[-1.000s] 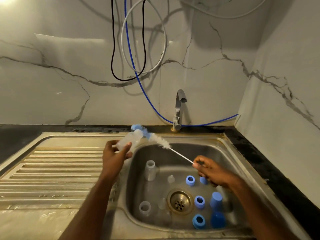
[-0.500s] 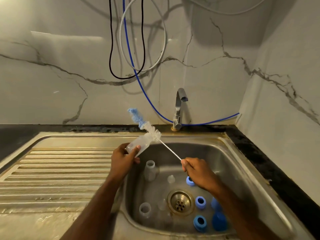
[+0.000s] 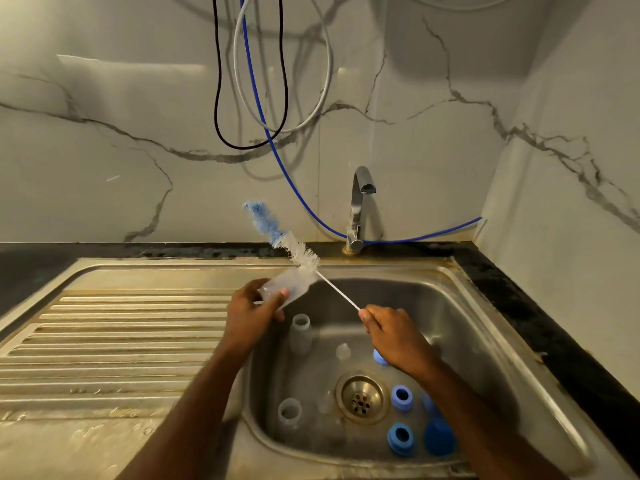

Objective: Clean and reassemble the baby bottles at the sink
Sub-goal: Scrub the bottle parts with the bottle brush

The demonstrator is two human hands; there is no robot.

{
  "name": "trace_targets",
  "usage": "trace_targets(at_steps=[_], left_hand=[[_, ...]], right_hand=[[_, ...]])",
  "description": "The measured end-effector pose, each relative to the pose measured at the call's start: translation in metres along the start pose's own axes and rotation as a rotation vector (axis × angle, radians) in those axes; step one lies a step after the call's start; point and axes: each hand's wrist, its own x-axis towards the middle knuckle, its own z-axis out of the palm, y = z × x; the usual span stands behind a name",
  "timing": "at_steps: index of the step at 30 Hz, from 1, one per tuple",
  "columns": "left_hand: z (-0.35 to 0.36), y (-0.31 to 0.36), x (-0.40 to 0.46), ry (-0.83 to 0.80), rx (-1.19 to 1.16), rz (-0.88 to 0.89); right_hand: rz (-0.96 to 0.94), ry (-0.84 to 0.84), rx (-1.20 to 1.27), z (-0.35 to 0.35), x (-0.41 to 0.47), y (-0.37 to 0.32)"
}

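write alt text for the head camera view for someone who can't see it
Over a steel sink, the left hand grips a clear baby bottle while the right hand holds a bottle brush by its wire handle, bristles outside the bottle. More bottles and blue collars lie in the basin near the drain.

Left hand [image 3: 247, 315] grips a bottle [image 3: 287, 287]; right hand [image 3: 394, 336] holds a brush [image 3: 298, 252].

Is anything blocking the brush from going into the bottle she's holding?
Nothing visible does. The brush, held by its wire in the right hand, is fully out and pokes up past the open mouth of the bottle gripped by the left hand.
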Motion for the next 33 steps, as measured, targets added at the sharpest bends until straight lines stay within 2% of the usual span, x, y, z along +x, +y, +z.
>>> trace_targets(at_steps=[3,6,11,13,16,18,20,23,25,27,31,33], left_hand=[[-0.018,-0.003,0.006,0.114,-0.089,-0.059],[-0.019,-0.004,0.004,0.011,-0.118,-0.062],[0.003,0.002,-0.007,-0.154,-0.066,0.016],[0.004,0.005,-0.01,-0.117,-0.097,0.008],[-0.005,0.007,-0.002,0.038,-0.242,-0.111],[-0.013,0.006,0.001,0.086,-0.31,-0.168],[-0.013,0.004,0.0,0.032,-0.284,-0.16],[0.0,0.004,-0.009,-0.14,-0.171,-0.053],[0.007,0.004,-0.011,-0.203,-0.181,-0.012],[0.006,0.006,-0.01,-0.156,-0.222,-0.046],[-0.011,0.008,0.001,0.069,-0.365,-0.235],[-0.012,0.009,-0.001,0.041,-0.325,-0.229]], right_hand=[[-0.005,-0.08,0.051,-0.005,-0.005,0.01],[-0.008,-0.097,0.06,-0.007,-0.007,0.015],[-0.041,0.014,0.03,0.001,-0.004,0.002],[-0.052,-0.021,0.063,-0.001,-0.004,0.004],[-0.025,-0.058,0.133,-0.008,-0.004,0.014],[-0.014,-0.087,0.122,-0.011,-0.005,0.019],[-0.01,-0.092,0.125,-0.009,-0.005,0.019],[-0.044,-0.026,0.113,0.0,-0.005,0.008],[-0.06,0.006,0.099,0.002,-0.004,0.003],[-0.043,-0.011,0.124,-0.002,-0.003,0.004],[-0.006,-0.098,0.17,-0.017,-0.005,0.018],[0.0,-0.128,0.183,-0.016,-0.008,0.018]])
